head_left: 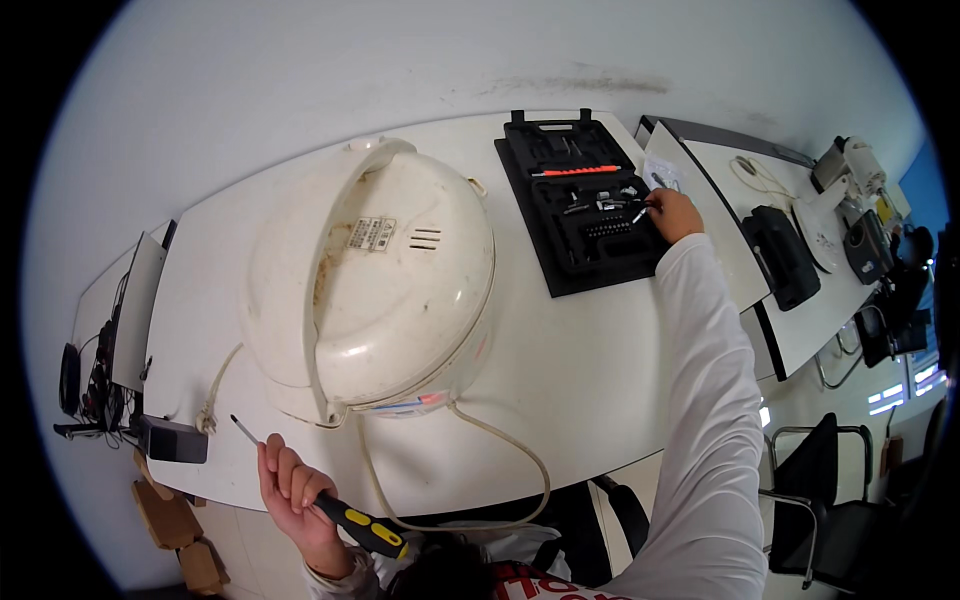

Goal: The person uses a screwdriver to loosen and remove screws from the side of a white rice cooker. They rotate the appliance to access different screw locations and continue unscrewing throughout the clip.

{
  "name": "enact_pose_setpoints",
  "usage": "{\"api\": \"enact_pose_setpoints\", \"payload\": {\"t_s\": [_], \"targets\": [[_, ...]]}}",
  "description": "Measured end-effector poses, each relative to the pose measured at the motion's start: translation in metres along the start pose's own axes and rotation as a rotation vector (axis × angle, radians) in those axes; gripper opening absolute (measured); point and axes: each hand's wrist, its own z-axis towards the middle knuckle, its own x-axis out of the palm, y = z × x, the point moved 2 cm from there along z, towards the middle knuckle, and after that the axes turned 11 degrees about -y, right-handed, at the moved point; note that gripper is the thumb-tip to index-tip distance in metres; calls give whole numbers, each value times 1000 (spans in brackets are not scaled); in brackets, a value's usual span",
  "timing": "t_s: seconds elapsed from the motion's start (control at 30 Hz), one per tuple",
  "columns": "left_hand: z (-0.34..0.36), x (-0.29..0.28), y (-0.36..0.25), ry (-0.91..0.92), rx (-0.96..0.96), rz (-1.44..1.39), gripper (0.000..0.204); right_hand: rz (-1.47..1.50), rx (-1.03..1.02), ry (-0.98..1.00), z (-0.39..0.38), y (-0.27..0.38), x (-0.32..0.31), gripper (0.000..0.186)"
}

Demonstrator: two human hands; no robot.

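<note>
A rice cooker (375, 285) is set upside down mid-bench (590, 370).
A screwdriver (330, 505) is gripped in the left hand (295, 495) near; a small bit is pinched by the right hand (675, 213) at the far-right tool case (585, 205).

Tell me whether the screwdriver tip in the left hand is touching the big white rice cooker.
Apart. In the head view, the yellow-and-black screwdriver in the left hand has bare white table between its tip and the white rice cooker.

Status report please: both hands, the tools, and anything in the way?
Left hand grips screwdriver, tip up. Right hand picks a bit from black tool case. Rice cooker sits between them, cord trailing.
</note>
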Motion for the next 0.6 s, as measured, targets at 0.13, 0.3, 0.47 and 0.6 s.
{"api": "enact_pose_setpoints", "payload": {"t_s": [0.13,0.3,0.47,0.6], "targets": [[1,0,1,5,-14,-10,30,209,67,100,5,-10,0,15],[3,-1,4,0,-24,-12,30,233,16,98,3,-14,11,18],[4,-3,3,8,-21,6,30,-18,164,112,7,4,4,18],[4,-1,2,-7,-10,2,30,-94,-70,-149,5,25,0,10]]}}
